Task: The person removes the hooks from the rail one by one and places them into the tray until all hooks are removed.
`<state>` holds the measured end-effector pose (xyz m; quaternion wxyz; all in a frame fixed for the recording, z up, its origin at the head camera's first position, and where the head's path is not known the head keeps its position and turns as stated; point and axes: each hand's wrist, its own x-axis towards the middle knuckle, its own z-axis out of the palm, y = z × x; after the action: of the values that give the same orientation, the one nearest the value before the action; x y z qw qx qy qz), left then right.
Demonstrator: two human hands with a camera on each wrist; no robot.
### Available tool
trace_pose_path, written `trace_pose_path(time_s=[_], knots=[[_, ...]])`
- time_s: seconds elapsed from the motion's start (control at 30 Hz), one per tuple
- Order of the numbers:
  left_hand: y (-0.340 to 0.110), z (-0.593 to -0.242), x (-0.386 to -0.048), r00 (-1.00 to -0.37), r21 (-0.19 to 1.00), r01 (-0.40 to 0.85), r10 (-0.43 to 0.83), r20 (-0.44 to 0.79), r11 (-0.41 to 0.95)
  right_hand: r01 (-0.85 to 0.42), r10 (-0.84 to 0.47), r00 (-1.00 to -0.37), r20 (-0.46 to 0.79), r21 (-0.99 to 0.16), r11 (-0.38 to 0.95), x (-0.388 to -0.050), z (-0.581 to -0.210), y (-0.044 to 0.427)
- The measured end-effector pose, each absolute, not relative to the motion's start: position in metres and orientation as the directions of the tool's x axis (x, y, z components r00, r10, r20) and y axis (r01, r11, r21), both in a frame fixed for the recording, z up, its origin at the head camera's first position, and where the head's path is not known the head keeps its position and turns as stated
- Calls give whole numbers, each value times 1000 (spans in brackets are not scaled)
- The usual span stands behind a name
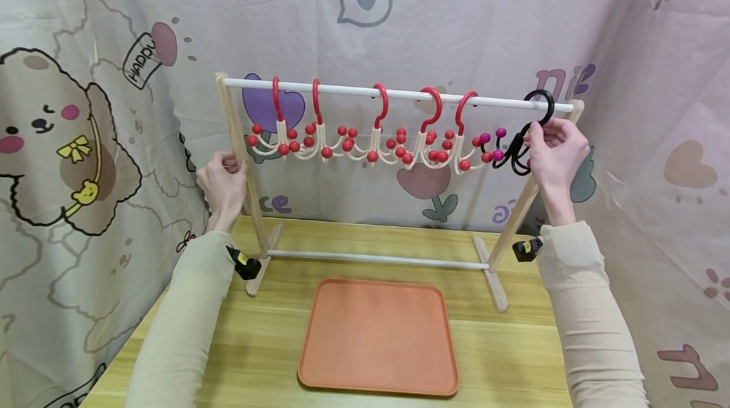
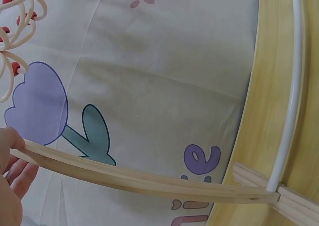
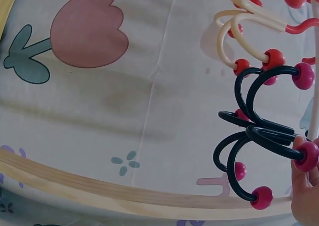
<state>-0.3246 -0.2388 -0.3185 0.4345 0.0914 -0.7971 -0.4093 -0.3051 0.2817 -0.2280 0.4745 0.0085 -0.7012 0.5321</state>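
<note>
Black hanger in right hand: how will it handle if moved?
The black hanger is probably stiff: its prongs hold their curves. It may snag, with prongs splayed close to the neighbouring cream hanger. Once hung, likely swings: only one round hook.
</note>
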Motion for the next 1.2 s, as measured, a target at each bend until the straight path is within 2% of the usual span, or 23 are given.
trace_pose_path(time_s=[0.13,0.9,1.2], knots=[[-239,-319,-325,-603,734,210,-505,617,646,-555,491,-525,695,-717,422,-303,-226,279],[-241,-317,-325,-605,737,209,-507,614,643,-671,507,-483,714,-674,309,-294,-214,275],[-240,-317,-324,-617,741,207,-502,606,639,-675,481,-480,734,-659,332,-279,-213,268]])
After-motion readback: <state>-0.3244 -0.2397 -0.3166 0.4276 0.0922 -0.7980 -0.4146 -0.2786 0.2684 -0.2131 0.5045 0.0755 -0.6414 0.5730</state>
